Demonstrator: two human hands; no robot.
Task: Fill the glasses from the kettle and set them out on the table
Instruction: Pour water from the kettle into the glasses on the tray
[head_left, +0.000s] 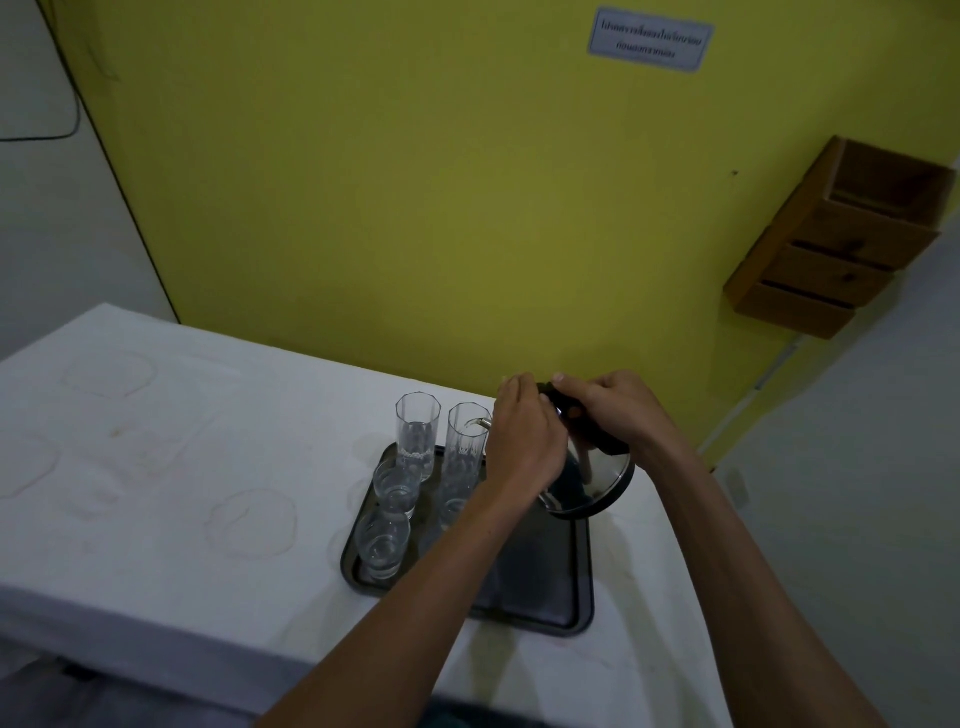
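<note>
My right hand (613, 410) grips the kettle (597, 483) handle, spout tipped into the tall glass (465, 447) at ten o'clock, on the tray (540, 587); left hand (519, 441) steadies the lid, grip I can't tell.

kettle (592, 486): lid and front hidden behind the left hand (524, 441); that hand's fingers out of sight, grip undetermined. right-hand tall glass (464, 441): lower part covered by the left forearm (441, 561). short glass (453, 512): half hidden by the same forearm. tray (540, 582): middle crossed by it. wall sign (650, 40): print blurred, unreadable. worktop (156, 493): cut off by the left and bottom edges.
</note>
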